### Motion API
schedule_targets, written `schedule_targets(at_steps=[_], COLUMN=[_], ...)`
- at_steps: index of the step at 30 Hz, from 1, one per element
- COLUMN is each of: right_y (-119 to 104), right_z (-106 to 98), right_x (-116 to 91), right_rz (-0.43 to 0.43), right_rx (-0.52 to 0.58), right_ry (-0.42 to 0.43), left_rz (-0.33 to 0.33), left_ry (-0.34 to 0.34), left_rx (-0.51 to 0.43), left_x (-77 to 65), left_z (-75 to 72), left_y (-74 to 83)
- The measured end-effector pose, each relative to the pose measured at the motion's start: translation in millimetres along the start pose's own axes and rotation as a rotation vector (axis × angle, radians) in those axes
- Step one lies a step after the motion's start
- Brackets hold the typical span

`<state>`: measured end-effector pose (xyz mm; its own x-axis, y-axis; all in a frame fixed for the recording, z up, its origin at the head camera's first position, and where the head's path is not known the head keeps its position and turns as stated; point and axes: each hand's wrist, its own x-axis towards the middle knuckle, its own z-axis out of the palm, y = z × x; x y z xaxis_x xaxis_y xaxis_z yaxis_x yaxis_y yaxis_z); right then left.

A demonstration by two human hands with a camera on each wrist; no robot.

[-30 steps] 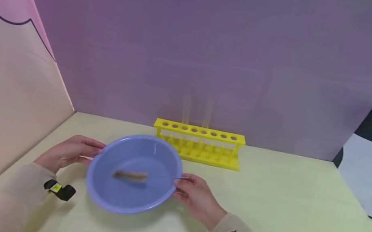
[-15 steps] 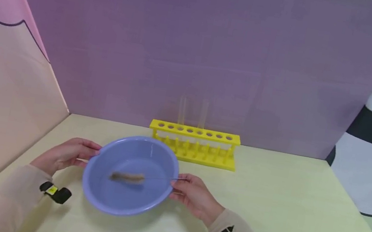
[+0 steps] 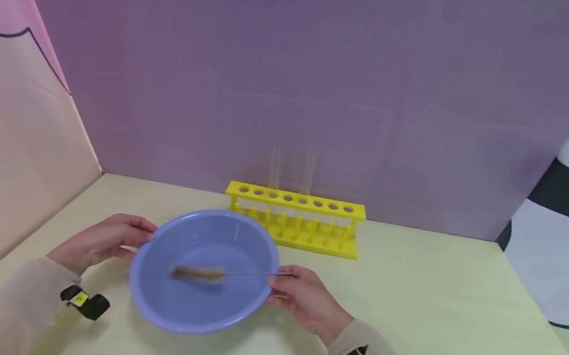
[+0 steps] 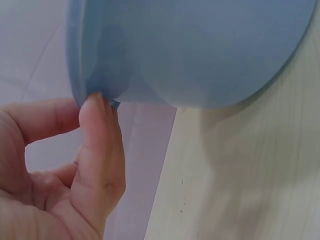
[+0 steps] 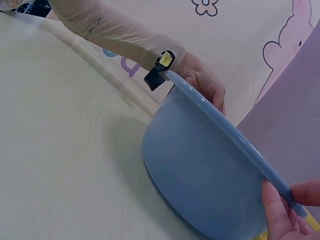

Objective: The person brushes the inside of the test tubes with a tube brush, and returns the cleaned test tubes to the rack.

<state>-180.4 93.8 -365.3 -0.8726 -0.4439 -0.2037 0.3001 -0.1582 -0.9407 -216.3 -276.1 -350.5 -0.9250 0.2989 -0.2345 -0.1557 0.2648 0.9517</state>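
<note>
A round blue plastic basin (image 3: 193, 316) is held between both hands close over the table. My left hand (image 3: 107, 241) pinches its left rim between thumb and fingers, as the left wrist view shows with the basin wall (image 4: 190, 55) beside the fingertips. On the opposite side my right hand (image 3: 310, 301) grips the rim; its thumb and fingers lie on either side of the edge in the right wrist view. Inside the basin lies a brush with light-brown bristles (image 3: 197, 275), somewhat blurred. Its thin wire handle (image 3: 248, 273) crosses the right rim and overlaps the right hand.
Behind the basin a yellow test tube rack (image 3: 293, 220) stands near the back wall, partly hidden by the rim. Two clear test tubes (image 3: 308, 172) stick up from it. Printed cloth walls (image 3: 7, 112) border the pale wooden table (image 3: 422, 301).
The head view has turned a little to the right. Against the rack, the basin has shifted slightly right and nearer, with both hands keeping their hold. The brush handle slants a little more.
</note>
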Motion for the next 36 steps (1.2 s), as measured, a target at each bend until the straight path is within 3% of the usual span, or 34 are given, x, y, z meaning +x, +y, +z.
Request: schedule_targets(at_steps=[13, 20, 36], right_y=[-5, -7, -12], right_z=[-14, -28, -60], right_x=[-8, -14, -26], right_rz=[0.004, 0.011, 0.028], right_rx=[0.003, 0.007, -0.039], right_ry=[-0.009, -0.008, -0.028], left_rz=[-0.013, 0.020, 0.007], left_ry=[0.007, 0.001, 0.016], left_rx=[-0.021, -0.023, -0.093], left_x=[4.0, 6.2, 10.5], left_z=[16.1, 30.5, 59.9], left_y=[0.9, 4.2, 7.2])
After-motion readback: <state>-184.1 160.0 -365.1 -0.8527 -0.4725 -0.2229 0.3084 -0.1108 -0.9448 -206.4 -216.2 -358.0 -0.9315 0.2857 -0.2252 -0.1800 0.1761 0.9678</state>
